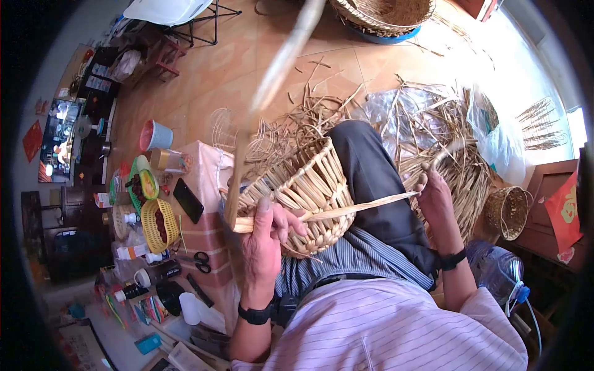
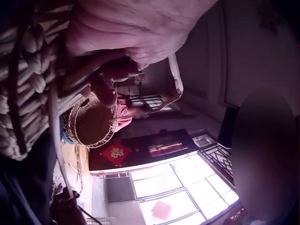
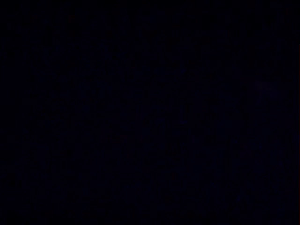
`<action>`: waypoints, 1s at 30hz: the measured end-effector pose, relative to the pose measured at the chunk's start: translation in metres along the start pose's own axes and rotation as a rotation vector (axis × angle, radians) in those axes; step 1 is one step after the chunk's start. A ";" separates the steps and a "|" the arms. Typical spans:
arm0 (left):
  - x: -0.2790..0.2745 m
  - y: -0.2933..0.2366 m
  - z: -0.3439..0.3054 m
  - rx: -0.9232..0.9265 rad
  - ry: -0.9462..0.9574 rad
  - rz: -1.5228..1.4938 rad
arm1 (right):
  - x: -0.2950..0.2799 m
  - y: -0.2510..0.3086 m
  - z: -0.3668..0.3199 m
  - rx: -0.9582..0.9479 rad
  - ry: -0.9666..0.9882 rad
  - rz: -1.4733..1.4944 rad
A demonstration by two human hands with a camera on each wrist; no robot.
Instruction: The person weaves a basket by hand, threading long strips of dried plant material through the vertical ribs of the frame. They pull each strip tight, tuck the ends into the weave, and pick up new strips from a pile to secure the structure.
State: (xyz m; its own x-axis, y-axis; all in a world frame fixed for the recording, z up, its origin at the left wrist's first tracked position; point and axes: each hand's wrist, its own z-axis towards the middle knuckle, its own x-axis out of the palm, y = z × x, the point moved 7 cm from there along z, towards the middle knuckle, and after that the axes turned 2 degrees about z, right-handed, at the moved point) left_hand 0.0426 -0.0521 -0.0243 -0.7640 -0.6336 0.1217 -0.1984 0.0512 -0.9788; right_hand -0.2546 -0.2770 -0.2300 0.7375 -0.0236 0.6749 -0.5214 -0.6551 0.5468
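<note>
A half-woven basket [image 1: 318,185] of dried plant strands leans in the person's lap against dark trousers. At its near side the left hand [image 1: 266,241] grips a pale flat strand, thumb up and fingers curled. One stretch of that strand [image 1: 365,203] runs taut across the basket to the right hand [image 1: 436,198], whose curled fingers hold it. From the left hand another strand [image 1: 242,167] rises past the head camera, blurred toward the top. In the left wrist view the basket's braided side [image 2: 33,89] lies close by the palm [image 2: 131,28]. The right wrist view is black.
Loose dried stalks [image 1: 458,167] heap on the floor beyond the right knee. On the left, a cloth-covered table [image 1: 207,247] bears a phone [image 1: 188,200], scissors [image 1: 199,262] and a yellow basket [image 1: 148,232]. A water jug [image 1: 492,263] stands at the right elbow.
</note>
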 end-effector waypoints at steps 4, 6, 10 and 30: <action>-0.004 0.004 -0.006 0.023 0.013 0.080 | 0.027 0.020 0.005 -0.205 -0.036 -0.496; -0.007 0.007 -0.008 0.021 0.008 0.072 | 0.063 0.025 -0.006 -0.278 0.047 -0.754; -0.011 0.013 -0.009 -0.012 0.006 0.025 | 0.133 0.000 -0.041 -0.353 0.309 -1.029; 0.022 -0.033 -0.033 0.424 0.525 1.008 | 0.132 -0.005 -0.070 0.283 0.536 -1.098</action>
State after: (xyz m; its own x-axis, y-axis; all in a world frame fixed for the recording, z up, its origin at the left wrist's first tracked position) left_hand 0.0118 -0.0424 0.0166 -0.6354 -0.0601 -0.7699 0.7702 0.0223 -0.6374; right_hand -0.1849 -0.2242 -0.1090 0.4218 0.9028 0.0835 0.4165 -0.2747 0.8666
